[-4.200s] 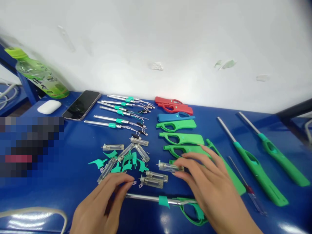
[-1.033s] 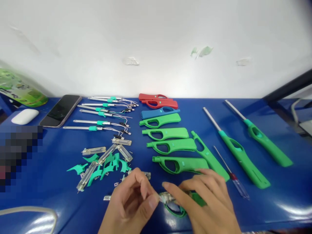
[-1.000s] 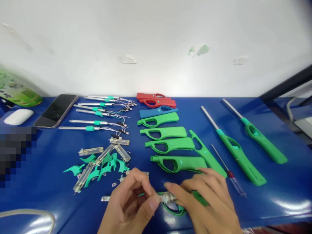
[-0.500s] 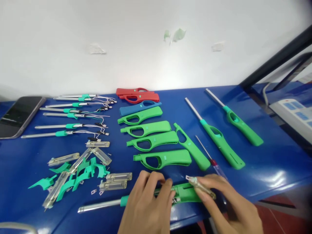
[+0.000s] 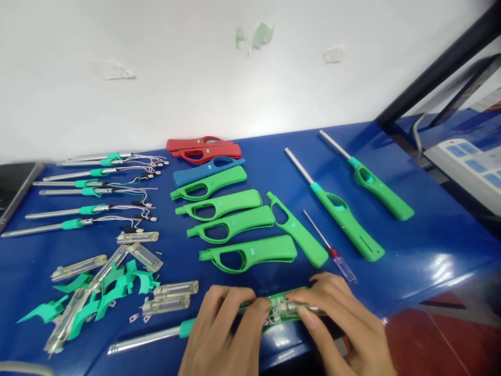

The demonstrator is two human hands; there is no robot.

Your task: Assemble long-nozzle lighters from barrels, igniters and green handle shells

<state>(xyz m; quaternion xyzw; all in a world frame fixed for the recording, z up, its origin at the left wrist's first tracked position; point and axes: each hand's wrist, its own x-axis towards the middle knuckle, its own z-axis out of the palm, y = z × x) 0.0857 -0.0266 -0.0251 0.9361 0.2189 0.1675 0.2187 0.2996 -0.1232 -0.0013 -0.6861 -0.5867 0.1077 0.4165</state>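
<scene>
At the table's front edge lies an opened green lighter half-shell (image 5: 279,305) with a long metal tube (image 5: 146,339) pointing left. My left hand (image 5: 225,334) is closed over the shell's middle, fingers bent down onto it; small white parts and wires show beside the fingertips. In my right hand (image 5: 344,324) a clear fuel tank (image 5: 299,307) is pinched between thumb and fingers, lying in or right against the shell's right part. My fingers hide most of the tank and the shell's handle end.
Several green lighter shells (image 5: 250,253) lie beyond my hands, with blue (image 5: 207,172) and red ones (image 5: 207,152) behind. Left are tubes with wires (image 5: 62,225), loose tanks (image 5: 172,304) and teal triggers (image 5: 113,292). To the right are a screwdriver (image 5: 340,263) and two whole lighters (image 5: 346,222).
My right hand has brought the fuel tank left and down from above the shell into or against it. The left hand stays on the shell. The whole view has shifted somewhat.
</scene>
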